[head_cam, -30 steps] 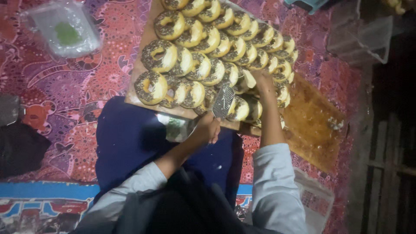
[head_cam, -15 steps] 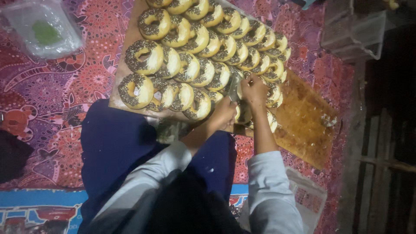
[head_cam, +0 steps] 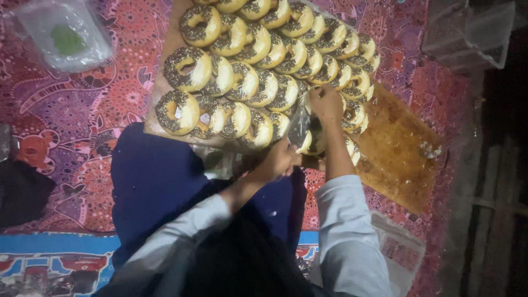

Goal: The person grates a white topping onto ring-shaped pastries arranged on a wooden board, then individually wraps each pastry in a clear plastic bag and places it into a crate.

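My right hand (head_cam: 325,103) rests on the rows of sprinkle-topped doughnuts (head_cam: 258,66) at the right end of the wooden board (head_cam: 396,154), fingers curled over one ring there, though I cannot tell whether they truly grip it. My left hand (head_cam: 281,158) sits nearer to me at the board's near edge, closed around the lower end of a clear plastic bag (head_cam: 300,124) that stands between my two hands. A pale doughnut (head_cam: 307,144) shows just beside the bag's near end, touching my left fingers; whether it is inside the bag I cannot tell.

The board lies on a red patterned cloth (head_cam: 88,104), and a clear plastic container (head_cam: 63,36) with something green in it sits far left. My dark blue lap (head_cam: 159,176) lies under the board's near side.

Compared with half a second ago, my left hand has slid slightly left and nearer, while the right has stayed on the same rings.
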